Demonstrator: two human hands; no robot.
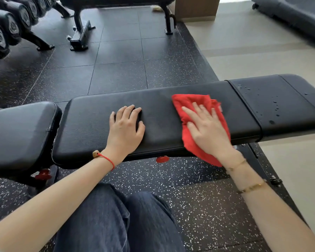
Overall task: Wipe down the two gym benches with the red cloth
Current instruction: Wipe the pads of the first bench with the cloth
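The right hand [206,130], fingers flat, pressed the red cloth [193,104] on the surface [162,122]; unwiped droplets [275,104] lay rightward along its long axis, the left hand [125,128] flat and farther off.

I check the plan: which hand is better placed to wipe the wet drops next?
Right hand: it already presses the red cloth, beside the droplets. The left hand is bare.
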